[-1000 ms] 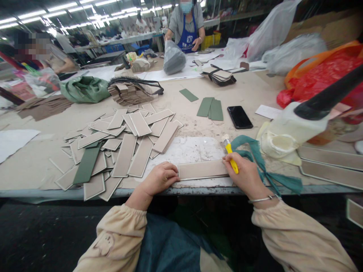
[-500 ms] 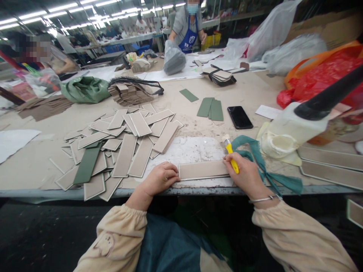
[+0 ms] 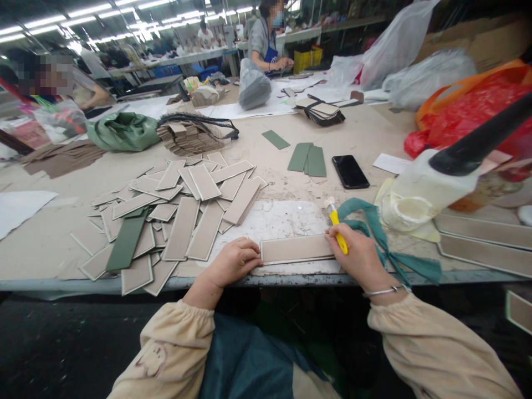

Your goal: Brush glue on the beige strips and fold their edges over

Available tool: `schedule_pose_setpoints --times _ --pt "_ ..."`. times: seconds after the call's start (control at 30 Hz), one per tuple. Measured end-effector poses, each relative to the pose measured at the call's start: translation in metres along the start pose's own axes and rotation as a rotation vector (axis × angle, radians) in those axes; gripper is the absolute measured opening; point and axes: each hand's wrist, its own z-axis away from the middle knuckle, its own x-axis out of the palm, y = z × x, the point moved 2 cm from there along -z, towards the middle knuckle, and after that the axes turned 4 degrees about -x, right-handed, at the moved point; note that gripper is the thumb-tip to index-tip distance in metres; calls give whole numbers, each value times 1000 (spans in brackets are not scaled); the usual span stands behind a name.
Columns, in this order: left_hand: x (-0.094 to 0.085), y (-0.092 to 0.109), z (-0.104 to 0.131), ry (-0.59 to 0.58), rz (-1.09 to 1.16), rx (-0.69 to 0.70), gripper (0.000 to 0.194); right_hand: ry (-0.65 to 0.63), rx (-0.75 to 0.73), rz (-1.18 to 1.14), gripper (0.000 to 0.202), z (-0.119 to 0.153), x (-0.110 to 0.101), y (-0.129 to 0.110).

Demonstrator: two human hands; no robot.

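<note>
A beige rectangular panel (image 3: 296, 249) with a pale border lies flat near the table's front edge. My left hand (image 3: 236, 259) is closed at its left end, fingertips on the corner. My right hand (image 3: 358, 252) is closed around a brush (image 3: 339, 237) with a yellow handle, bristles pointing up and away; its fingertips also touch the panel's right end. Left of my left hand spreads a loose heap of similar beige panels (image 3: 180, 228), with a green panel (image 3: 127, 239) on top. A teal cloth strip (image 3: 384, 244) lies beside my right hand.
A white plastic container (image 3: 428, 191) with a black handle stands at right. Beyond the panel are a black phone (image 3: 350, 171) and green pieces (image 3: 307, 159). A tied bundle (image 3: 189, 134) and green bag (image 3: 124, 131) lie behind the heap. A co-worker (image 3: 266, 41) stands across the table.
My hands, the brush and the panel stay nearly in place. Across the table, the co-worker has turned sideways and moved their hand away from the grey bag.
</note>
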Motion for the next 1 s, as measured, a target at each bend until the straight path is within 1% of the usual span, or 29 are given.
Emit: schedule_pose_setpoints --times 0.23,0.43,0.67,1.0 --pt "-1 1 -1 2 6 5 17 -6 1 -10 9 1 0 0" --pt "-1 1 -1 -1 46 -19 13 -5 -3 -17 9 0 0 -1" --pt "0 0 -1 24 26 1 15 -14 -3 -14 9 0 -1 0" --pt "1 0 0 23 -2 1 16 -3 -29 -11 6 -2 -2 -1"
